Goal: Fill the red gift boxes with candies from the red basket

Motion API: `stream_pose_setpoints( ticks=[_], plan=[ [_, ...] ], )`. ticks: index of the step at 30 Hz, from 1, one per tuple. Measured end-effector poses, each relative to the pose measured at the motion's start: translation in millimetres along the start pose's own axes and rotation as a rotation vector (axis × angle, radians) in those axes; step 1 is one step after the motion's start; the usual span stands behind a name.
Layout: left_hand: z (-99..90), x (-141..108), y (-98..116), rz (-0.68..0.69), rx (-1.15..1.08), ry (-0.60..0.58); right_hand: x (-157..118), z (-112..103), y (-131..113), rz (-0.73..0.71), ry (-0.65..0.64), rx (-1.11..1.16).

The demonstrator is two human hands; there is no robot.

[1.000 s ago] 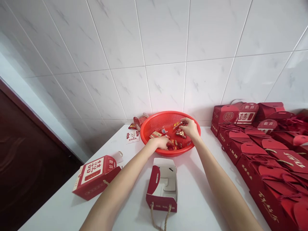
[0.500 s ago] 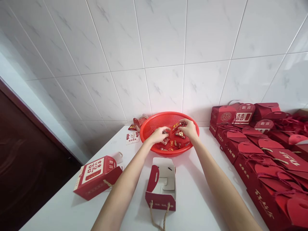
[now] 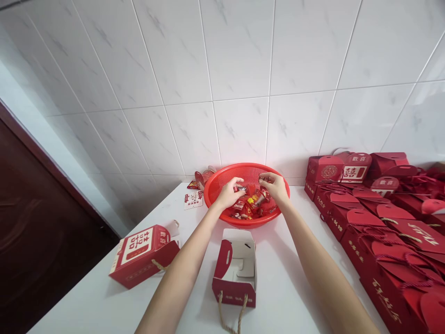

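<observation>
Both my hands are inside a red plastic basket that holds several small wrapped candies, mostly red with some yellow. My left hand is at the basket's left side, its thumb and fingers closed around a small wrapped candy. On the right, my right hand pinches another small wrapper, partly hidden by the fingers. Between my forearms stands an open red gift box with a white inside, its rope handle hanging to the front.
Left of my left forearm, another red gift box lies tilted on the white table. Rows of red gift boxes fill the right side. A printed card and a few packets lie left of the basket, near the tiled wall.
The right hand has let go of a red and yellow candy and now pinches a different wrapper. My left fingers have shifted slightly. Candies in the basket lie differently.
</observation>
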State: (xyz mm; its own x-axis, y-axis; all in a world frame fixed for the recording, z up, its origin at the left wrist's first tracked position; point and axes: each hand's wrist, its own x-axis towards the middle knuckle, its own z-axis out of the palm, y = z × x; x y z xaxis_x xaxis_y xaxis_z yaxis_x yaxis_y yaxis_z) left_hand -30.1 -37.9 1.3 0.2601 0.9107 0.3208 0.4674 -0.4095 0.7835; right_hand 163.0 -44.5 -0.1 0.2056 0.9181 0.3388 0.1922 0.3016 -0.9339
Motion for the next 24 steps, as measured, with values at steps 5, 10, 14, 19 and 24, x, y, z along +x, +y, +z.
stream_pose_setpoints(
  ticks=[5,10,14,19,24],
  plan=[
    [-2.1,1,1,0.106,-0.001,0.003,-5,-1,-6,0.017,-0.032,0.152],
    [-3.0,-2,5,0.157,-0.010,0.016,-8,0,-12,0.071,-0.068,0.206],
    [-0.9,-7,10,0.151,0.038,-0.002,-8,2,-14,0.043,-0.165,0.265],
    [-0.2,-11,14,0.194,0.065,0.004,-11,1,-20,0.128,-0.243,0.428],
    [-4.1,-14,18,0.214,-0.019,0.052,-14,6,-26,0.185,-0.313,0.538]
  ],
)
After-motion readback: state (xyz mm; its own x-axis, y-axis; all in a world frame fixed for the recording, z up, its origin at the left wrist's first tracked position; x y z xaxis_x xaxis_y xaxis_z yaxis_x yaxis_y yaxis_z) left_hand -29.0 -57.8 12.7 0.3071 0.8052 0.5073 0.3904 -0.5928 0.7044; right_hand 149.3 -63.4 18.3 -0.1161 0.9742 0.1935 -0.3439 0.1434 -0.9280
